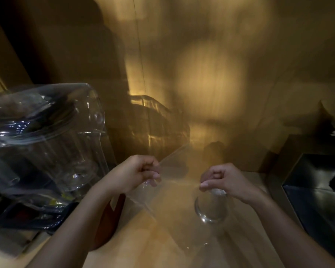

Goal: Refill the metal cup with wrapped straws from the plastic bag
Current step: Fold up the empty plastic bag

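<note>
- The wooden counter (162, 238) fills the near foreground, and both forearms reach forward over it into dim, amber light.
- The left hand (137, 173) is curled shut, thumb against fingers, pinching one upper edge of a clear plastic bag (172, 176) that is hard to make out against the wood.
- The right hand (222, 180) is closed the same way on the opposite edge, well apart from the left, so the film is stretched taut between them; my guess is that the person is pulling the bag's mouth open or straightening it to get at the contents.
- Just under the right hand a bunch of something white pokes out, probably the wrapped straws (219, 192), though blur keeps me from being sure.
- Directly below that sits a round shiny vessel (210, 209), most likely the metal cup, upright on the counter; the bag seems to be held above it so straws can drop straight in.
- To the left, clear plastic containers (46, 136) are stacked beside the work area, clear of the hands.
- To the right, a dark metal unit (317, 186) borders the counter.
- Beyond everything, a brushed golden wall (211, 74) reflects soft light.
</note>
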`<state>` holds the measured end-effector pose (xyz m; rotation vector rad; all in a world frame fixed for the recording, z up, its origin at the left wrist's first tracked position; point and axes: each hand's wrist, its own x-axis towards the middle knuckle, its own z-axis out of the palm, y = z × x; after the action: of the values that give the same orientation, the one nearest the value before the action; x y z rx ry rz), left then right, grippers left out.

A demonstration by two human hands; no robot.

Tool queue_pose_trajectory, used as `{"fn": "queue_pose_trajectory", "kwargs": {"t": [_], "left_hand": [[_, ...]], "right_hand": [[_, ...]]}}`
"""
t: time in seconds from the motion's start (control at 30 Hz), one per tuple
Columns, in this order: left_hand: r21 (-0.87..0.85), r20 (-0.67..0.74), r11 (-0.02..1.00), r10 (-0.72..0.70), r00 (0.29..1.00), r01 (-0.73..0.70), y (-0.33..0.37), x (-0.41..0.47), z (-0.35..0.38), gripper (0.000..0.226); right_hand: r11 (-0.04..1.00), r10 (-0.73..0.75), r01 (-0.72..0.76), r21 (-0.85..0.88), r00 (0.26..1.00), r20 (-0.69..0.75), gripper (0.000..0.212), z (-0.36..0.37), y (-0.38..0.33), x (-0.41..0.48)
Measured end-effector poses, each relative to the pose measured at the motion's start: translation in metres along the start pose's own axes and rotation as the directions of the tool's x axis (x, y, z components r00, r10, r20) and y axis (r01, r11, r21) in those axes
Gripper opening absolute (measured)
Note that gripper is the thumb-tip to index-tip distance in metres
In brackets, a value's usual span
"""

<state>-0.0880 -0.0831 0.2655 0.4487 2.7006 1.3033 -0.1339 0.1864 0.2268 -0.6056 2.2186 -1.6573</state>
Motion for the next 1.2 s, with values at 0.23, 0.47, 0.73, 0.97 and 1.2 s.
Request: {"fn": "queue_pose_trajectory", "kwargs": {"t": [0.23, 0.47, 0.73, 0.97, 1.2], "left_hand": [[-0.778, -0.061, 0.628, -0.073, 0.995, -0.001, -0.017, -0.009, 0.003, 0.054], [-0.753, -0.129, 0.654, -0.25, 0.96, 0.069, -0.021, -0.002, 0.053, 0.038], [-0.716, -0.269, 0.695, -0.365, 0.891, 0.068, -0.036, 0.003, 0.064, 0.002], [-0.707, -0.195, 0.702, -0.314, 0.929, 0.088, -0.035, 0.001, 0.062, 0.021], [-0.675, -0.228, 0.727, -0.366, 0.902, 0.124, -0.034, 0.001, 0.068, 0.006]], "right_hand": [[0.965, -0.016, 0.061, 0.254, 0.984, -0.177, 0.007, -0.007, 0.001, 0.0], [0.927, 0.049, 0.049, 0.372, 0.967, -0.249, 0.017, -0.006, 0.011, 0.003], [0.886, 0.136, -0.017, 0.464, 0.965, -0.224, 0.025, -0.008, 0.028, -0.003], [0.878, 0.175, -0.072, 0.474, 0.969, -0.177, 0.01, -0.007, 0.04, -0.004], [0.9, 0.133, -0.03, 0.436, 0.969, -0.209, 0.006, -0.006, 0.039, -0.007]]}}
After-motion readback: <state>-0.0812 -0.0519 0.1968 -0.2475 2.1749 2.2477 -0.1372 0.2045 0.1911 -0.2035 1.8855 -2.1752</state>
